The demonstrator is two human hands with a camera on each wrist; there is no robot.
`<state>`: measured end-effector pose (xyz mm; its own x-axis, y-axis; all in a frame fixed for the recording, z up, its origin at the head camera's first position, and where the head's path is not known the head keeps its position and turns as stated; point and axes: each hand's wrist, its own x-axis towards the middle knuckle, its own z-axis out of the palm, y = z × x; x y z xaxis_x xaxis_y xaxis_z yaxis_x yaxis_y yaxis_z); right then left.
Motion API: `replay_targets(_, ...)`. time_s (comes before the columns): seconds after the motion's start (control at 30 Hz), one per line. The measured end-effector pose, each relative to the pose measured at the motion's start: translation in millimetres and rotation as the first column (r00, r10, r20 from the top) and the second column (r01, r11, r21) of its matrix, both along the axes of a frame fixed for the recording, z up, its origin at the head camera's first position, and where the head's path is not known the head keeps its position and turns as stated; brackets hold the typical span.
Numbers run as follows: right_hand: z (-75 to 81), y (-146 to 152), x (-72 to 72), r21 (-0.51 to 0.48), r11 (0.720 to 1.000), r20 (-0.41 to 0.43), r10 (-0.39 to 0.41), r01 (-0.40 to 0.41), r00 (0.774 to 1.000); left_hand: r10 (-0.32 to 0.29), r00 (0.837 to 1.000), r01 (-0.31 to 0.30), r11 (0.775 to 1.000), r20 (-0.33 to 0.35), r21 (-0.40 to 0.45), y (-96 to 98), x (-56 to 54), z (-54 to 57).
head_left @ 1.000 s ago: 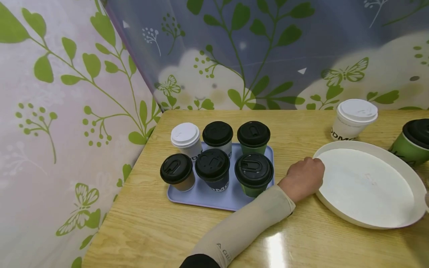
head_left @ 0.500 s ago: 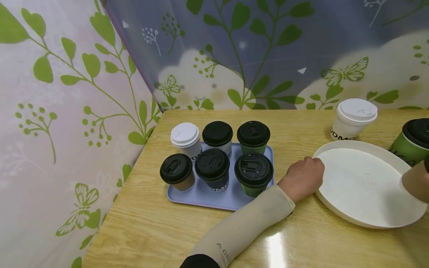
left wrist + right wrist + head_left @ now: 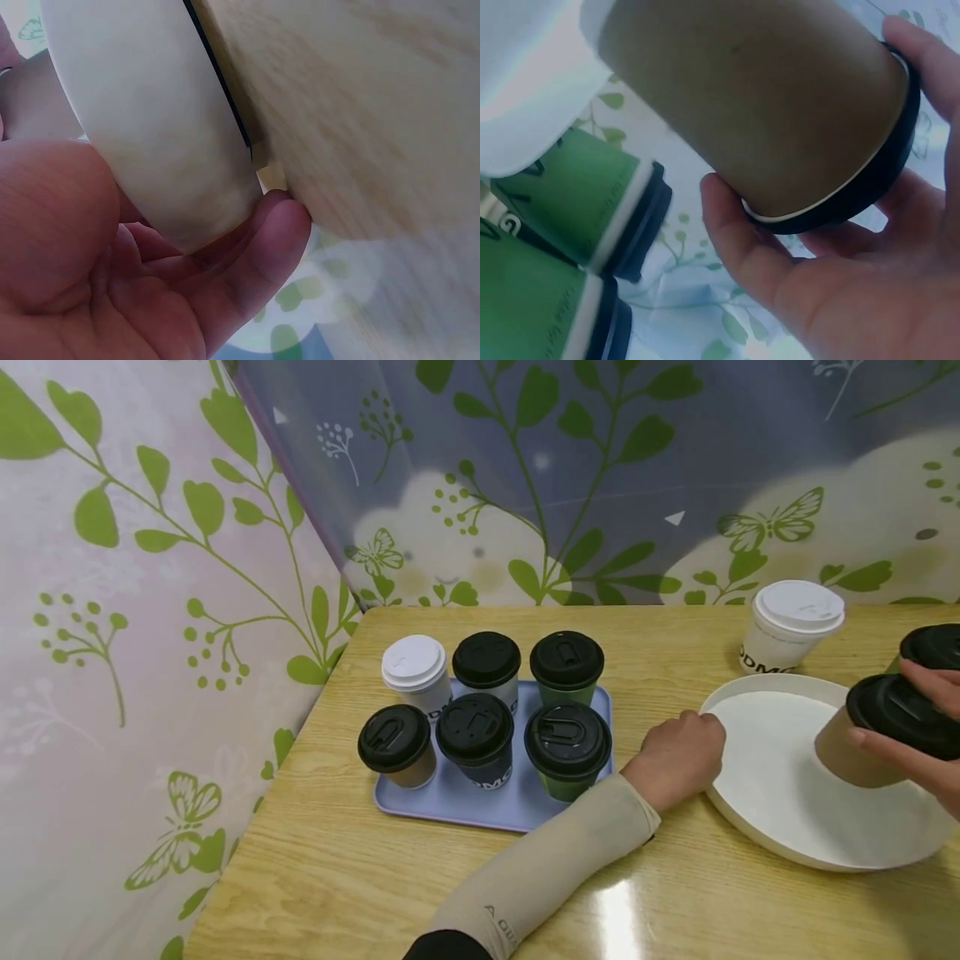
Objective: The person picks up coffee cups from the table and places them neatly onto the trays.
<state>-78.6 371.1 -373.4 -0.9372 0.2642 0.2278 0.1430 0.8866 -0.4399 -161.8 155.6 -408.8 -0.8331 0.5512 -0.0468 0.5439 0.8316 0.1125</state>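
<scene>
At the left rim of a round white tray (image 3: 765,777), my left hand (image 3: 678,760) grips the edge. Its thumb and fingers are curled around the pale wall (image 3: 157,112) of that tray in the left wrist view. A brown paper coffee cup (image 3: 843,752) with a black lid is in my right hand (image 3: 918,760), upright over the right part of the tray. The right wrist view shows thumb and fingers around the lid end of the cup (image 3: 757,97). The far right of this hand lies outside the head view.
Left of my forearm, a lavender rectangular tray (image 3: 450,806) bears several lidded coffee cups in two rows. A white coffee cup (image 3: 791,627) stands behind the round tray. Two green coffee cups (image 3: 570,195) with black lids show in the right wrist view.
My right hand has come in from the right with the brown coffee cup, which now hangs over the round tray. The left hand has kept its hold on the rim.
</scene>
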Motion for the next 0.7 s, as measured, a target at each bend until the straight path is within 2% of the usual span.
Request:
replay_targets(0.13, 1.1, -11, -2.0, -0.023, 0.999, -0.143, 0.045, -0.049, 0.989, -0.001, 1.000, 0.001, 1.000, 0.008, -0.004, 0.4, 0.2, 0.3)
replay_targets(0.23, -0.4, -12, -5.9, -0.015, 0.997, -0.184, 0.074, -0.078, 0.980, 0.006, 1.000, -0.006, 1.000, 0.016, -0.006, 1.0, 0.2, 0.1)
replay_targets(0.57, 5.6, -15, -19.1, 0.011, 0.995, -0.061, 0.104, -0.103, 0.993, 0.026, 0.999, -0.026, 1.000, 0.030, -0.007, 2.4, -0.2, -0.6)
replay_targets(0.7, 8.4, -15, -23.2, 0.009, 0.993, -0.047, 0.119, -0.119, 0.992, 0.028, 0.999, -0.028, 1.000, 0.031, -0.012, 2.6, -0.3, -0.6)
